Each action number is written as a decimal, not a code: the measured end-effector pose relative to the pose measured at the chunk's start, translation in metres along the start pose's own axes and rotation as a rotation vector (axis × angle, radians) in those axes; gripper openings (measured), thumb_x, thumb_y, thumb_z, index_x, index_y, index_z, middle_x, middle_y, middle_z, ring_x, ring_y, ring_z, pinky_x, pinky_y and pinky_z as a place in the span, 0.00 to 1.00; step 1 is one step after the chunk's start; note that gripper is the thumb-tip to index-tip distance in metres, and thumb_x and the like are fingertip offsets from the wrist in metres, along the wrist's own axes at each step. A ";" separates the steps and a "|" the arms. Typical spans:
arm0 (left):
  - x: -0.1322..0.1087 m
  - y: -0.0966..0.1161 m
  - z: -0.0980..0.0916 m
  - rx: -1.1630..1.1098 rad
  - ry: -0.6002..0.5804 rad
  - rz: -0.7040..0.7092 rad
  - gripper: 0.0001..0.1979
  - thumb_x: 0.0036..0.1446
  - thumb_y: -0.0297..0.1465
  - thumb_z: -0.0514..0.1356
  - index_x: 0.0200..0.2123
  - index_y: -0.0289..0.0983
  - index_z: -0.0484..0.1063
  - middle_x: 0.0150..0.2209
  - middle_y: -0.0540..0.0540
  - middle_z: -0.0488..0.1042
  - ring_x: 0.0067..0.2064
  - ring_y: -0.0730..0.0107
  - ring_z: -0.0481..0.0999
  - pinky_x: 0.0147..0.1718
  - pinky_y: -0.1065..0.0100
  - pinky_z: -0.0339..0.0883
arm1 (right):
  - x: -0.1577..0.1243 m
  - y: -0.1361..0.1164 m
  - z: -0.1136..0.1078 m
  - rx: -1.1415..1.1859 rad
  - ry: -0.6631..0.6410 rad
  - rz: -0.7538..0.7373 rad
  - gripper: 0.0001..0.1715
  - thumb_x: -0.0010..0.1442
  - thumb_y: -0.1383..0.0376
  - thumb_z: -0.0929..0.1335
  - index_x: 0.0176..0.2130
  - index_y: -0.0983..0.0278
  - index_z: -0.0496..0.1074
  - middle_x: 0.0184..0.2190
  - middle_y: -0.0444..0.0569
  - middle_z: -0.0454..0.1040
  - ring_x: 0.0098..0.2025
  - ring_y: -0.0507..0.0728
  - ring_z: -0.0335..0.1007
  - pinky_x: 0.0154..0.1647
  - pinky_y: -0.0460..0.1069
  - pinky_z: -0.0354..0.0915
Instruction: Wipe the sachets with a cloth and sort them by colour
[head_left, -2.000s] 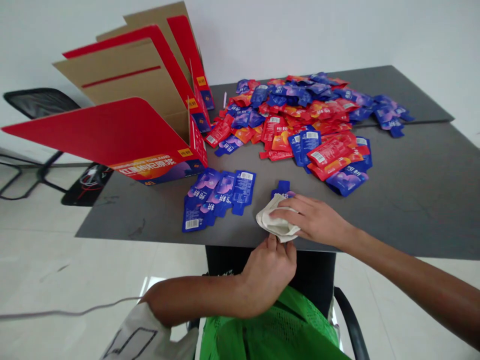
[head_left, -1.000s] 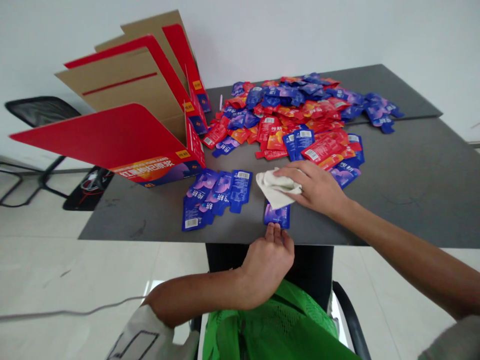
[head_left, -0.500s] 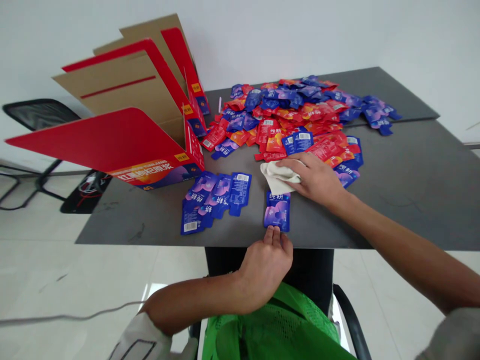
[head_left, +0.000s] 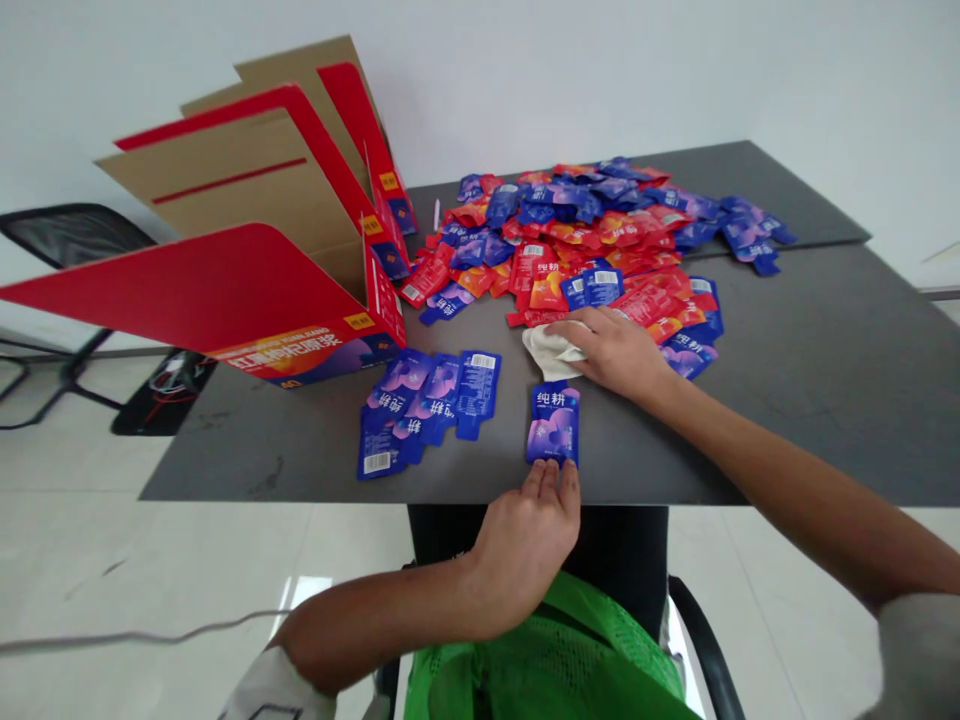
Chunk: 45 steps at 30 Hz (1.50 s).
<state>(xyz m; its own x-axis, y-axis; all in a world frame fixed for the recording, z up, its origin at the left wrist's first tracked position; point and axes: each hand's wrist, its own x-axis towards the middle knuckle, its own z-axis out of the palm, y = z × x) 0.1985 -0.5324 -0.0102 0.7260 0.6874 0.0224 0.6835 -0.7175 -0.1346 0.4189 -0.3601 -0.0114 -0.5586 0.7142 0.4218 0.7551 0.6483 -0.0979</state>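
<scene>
Fingers (head_left: 551, 488) against a blue sachet (head_left: 553, 425), cloth (head_left: 551, 352) and sachet pile (head_left: 600, 225) beyond.

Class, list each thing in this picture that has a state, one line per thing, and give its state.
left hand: open, fingertips at the sachet's lower edge
right hand: resting on the cloth
white cloth: crumpled
blue sachet: flat, printed side up
cardboard carton: open, flaps spread
sachet pile: loose heap

- Blue sachet (head_left: 553, 427): "纯耕" in white, far end
- Red sachet (head_left: 547, 287): "纯耕" in white
- Red carton (head_left: 300, 360): Chinese title ending "原浆"; "40" at lower left; other characters unclear
</scene>
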 end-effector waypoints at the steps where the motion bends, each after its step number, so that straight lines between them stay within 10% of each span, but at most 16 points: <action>1: 0.000 0.000 0.000 0.003 0.001 0.006 0.24 0.66 0.20 0.59 0.64 0.24 0.68 0.57 0.29 0.79 0.58 0.57 0.81 0.41 0.68 0.83 | -0.002 -0.004 -0.007 0.006 0.050 0.019 0.22 0.71 0.59 0.66 0.61 0.61 0.70 0.54 0.58 0.76 0.53 0.66 0.73 0.53 0.59 0.70; 8: 0.002 0.000 0.000 -0.003 0.035 -0.006 0.19 0.65 0.21 0.60 0.58 0.23 0.74 0.52 0.29 0.82 0.55 0.54 0.83 0.34 0.67 0.83 | -0.054 -0.047 -0.010 0.229 -0.083 -0.192 0.23 0.69 0.61 0.67 0.62 0.58 0.69 0.54 0.55 0.76 0.54 0.61 0.74 0.52 0.54 0.72; 16: 0.001 -0.002 0.001 0.005 0.057 0.025 0.19 0.64 0.19 0.58 0.57 0.24 0.76 0.55 0.30 0.80 0.55 0.56 0.83 0.38 0.67 0.83 | -0.008 0.006 -0.001 0.011 -0.009 0.029 0.22 0.69 0.60 0.68 0.59 0.62 0.73 0.53 0.59 0.77 0.53 0.67 0.75 0.52 0.59 0.72; 24: 0.004 -0.002 -0.004 -0.027 0.002 -0.005 0.15 0.64 0.20 0.60 0.53 0.25 0.78 0.48 0.29 0.83 0.50 0.54 0.86 0.32 0.67 0.82 | -0.059 -0.055 -0.017 0.211 -0.099 -0.252 0.22 0.69 0.64 0.67 0.61 0.59 0.69 0.54 0.55 0.77 0.53 0.61 0.74 0.50 0.54 0.73; 32: 0.004 -0.002 -0.001 -0.029 0.019 0.029 0.18 0.65 0.19 0.59 0.56 0.23 0.77 0.55 0.27 0.79 0.56 0.53 0.83 0.38 0.65 0.83 | -0.001 0.003 0.003 0.027 -0.077 -0.042 0.23 0.67 0.64 0.69 0.60 0.63 0.72 0.53 0.60 0.77 0.54 0.67 0.74 0.52 0.59 0.73; 38: 0.006 -0.003 -0.006 -0.056 0.032 0.013 0.15 0.64 0.20 0.60 0.53 0.24 0.78 0.51 0.29 0.82 0.51 0.52 0.85 0.34 0.66 0.82 | -0.031 -0.045 -0.031 0.142 0.004 -0.129 0.26 0.70 0.61 0.68 0.65 0.59 0.67 0.58 0.57 0.75 0.57 0.64 0.73 0.54 0.57 0.71; 42: 0.008 -0.003 -0.010 -0.075 -0.034 -0.014 0.10 0.62 0.20 0.62 0.46 0.27 0.80 0.38 0.34 0.85 0.39 0.55 0.87 0.24 0.68 0.78 | -0.057 -0.067 -0.016 0.185 -0.118 -0.270 0.22 0.70 0.62 0.67 0.62 0.59 0.69 0.55 0.54 0.77 0.53 0.61 0.74 0.54 0.55 0.72; 45: 0.007 -0.002 -0.007 -0.054 0.013 0.008 0.14 0.63 0.19 0.60 0.51 0.24 0.78 0.48 0.28 0.83 0.49 0.51 0.86 0.31 0.66 0.82 | -0.043 -0.042 0.006 0.183 -0.107 -0.191 0.24 0.68 0.63 0.69 0.62 0.61 0.70 0.54 0.56 0.76 0.55 0.62 0.73 0.53 0.55 0.72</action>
<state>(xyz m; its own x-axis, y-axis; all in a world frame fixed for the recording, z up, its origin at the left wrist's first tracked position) 0.2031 -0.5272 -0.0025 0.7321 0.6803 0.0343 0.6805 -0.7283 -0.0810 0.4089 -0.4166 -0.0306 -0.7248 0.5923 0.3519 0.5639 0.8035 -0.1910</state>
